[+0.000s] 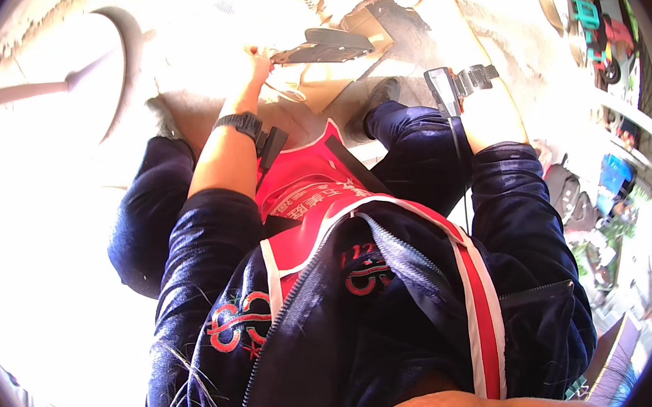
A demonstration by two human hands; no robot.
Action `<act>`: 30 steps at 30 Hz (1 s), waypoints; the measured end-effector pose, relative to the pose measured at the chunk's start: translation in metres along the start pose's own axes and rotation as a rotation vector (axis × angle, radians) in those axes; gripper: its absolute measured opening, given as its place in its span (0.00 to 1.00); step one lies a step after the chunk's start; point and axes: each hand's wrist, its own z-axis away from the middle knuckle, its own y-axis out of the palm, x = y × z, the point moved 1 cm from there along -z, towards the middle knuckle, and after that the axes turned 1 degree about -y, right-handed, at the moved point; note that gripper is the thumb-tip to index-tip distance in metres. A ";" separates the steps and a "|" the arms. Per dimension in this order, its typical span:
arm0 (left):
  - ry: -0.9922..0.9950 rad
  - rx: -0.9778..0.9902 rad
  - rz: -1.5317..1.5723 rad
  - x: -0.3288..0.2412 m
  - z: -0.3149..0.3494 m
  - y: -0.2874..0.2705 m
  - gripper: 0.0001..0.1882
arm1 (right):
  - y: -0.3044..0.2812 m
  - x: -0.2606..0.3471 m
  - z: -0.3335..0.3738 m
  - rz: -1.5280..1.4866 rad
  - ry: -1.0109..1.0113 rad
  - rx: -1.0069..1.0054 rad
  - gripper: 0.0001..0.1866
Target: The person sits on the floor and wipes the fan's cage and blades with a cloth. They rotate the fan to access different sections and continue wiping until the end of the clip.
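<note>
My left hand (257,59) reaches forward, its fingers closed at the near-left end of a dark, flat, elongated piece (328,45). Its exact kind does not show. A pale loop of cord or strip (285,89) hangs just below that hand. Under and behind the dark piece lies tan cardboard (373,29). My right arm stretches forward on the right, with a dark device strapped at its wrist (470,80). Beyond that strap glare washes out my right hand, so its fingers and anything in them cannot be made out.
A large bright round shape (44,81) with a dark curved edge stands at the left. My shoes (163,117) rest on the ground, knees apart. On the right are a dark bag (568,194), a blue container (613,178) and colourful wheeled items (597,25). Strong glare hides much of the ground.
</note>
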 end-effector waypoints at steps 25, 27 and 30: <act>0.669 -0.201 -1.157 -0.138 0.114 0.035 0.09 | 0.042 -0.018 -0.003 -0.467 -0.240 0.313 0.16; 0.662 -0.208 -1.124 -0.139 0.115 0.037 0.09 | 0.058 -0.045 -0.008 -0.427 -0.052 0.191 0.15; 0.651 -0.217 -1.115 -0.140 0.116 0.038 0.09 | 0.069 -0.096 -0.015 -0.077 0.046 0.210 0.14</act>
